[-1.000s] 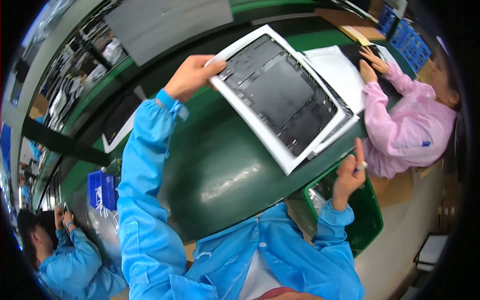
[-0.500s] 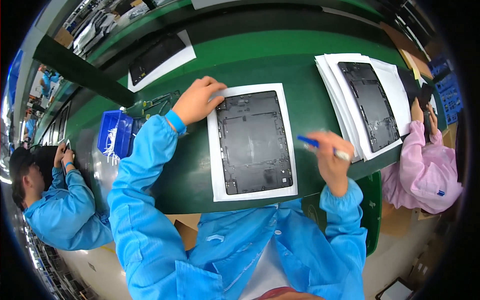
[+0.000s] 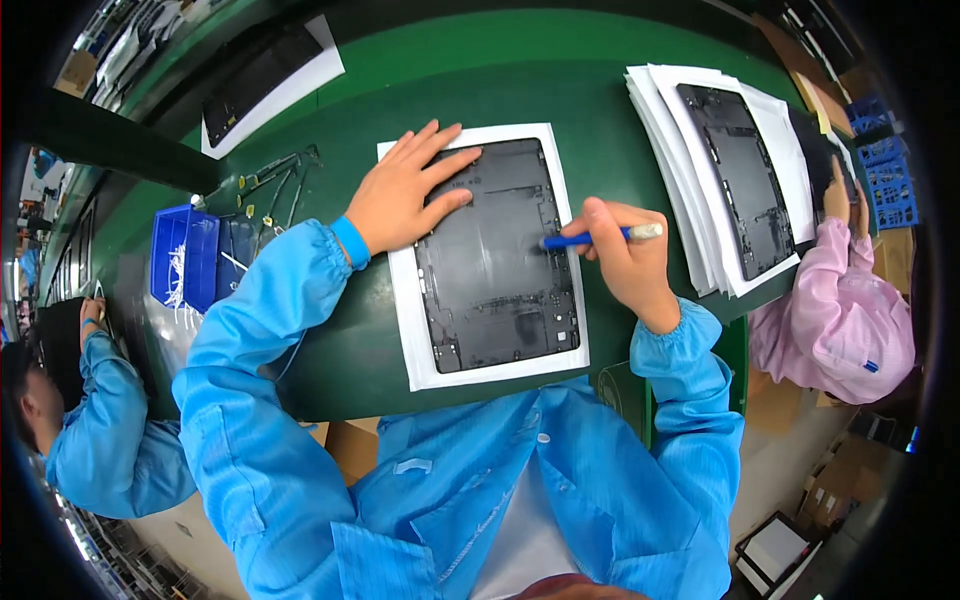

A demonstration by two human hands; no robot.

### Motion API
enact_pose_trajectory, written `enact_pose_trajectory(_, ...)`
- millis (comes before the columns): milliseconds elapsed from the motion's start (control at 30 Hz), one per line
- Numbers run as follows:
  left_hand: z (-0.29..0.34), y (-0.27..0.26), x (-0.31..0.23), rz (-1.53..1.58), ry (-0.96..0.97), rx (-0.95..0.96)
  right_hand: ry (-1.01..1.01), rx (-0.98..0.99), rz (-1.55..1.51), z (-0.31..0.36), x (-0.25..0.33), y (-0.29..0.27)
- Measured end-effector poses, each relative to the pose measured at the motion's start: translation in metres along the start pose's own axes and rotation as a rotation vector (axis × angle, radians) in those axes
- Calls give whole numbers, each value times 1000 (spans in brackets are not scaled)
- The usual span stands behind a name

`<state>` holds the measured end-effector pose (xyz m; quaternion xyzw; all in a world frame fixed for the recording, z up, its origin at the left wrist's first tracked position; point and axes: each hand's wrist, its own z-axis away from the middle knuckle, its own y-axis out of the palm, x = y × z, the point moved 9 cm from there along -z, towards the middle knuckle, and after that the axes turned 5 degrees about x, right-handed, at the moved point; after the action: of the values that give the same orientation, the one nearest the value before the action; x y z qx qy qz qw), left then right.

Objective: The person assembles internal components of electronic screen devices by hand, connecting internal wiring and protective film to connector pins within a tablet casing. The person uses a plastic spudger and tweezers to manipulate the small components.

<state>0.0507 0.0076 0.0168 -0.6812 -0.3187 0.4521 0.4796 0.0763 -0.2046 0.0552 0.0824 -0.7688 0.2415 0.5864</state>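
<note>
From my remote seat I see the black panel (image 3: 488, 262) lying at twelve o'clock from the torso, on a white sheet (image 3: 403, 315) that probably shields it from the green table (image 3: 345, 365). My left hand (image 3: 408, 192) is spread at its ten o'clock corner, fingers unclosed, likely to steady it. My right hand (image 3: 628, 258), at three o'clock, pinches a blue pen-like tool (image 3: 568, 241) low on the barrel, I judge for fine control; its tip is over the panel, contact unclear. The stacked sheets (image 3: 655, 150) toward two o'clock and the blue bin (image 3: 187, 258) at nine seem placed within reach.
</note>
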Motion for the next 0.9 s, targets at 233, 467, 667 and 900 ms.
enact_pose_trajectory(233,-1,0,2,1,-10,-28,-142,319,63,16,15,8)
enact_pose_trajectory(467,-1,-2,1,13,-3,-37,-9,349,120,23,-4,12)
enact_pose_trajectory(667,0,-2,1,-13,7,-72,30,448,112,27,-15,29)
enact_pose_trajectory(900,0,-2,-1,16,12,-66,-8,-292,-6,-38,-17,-21)
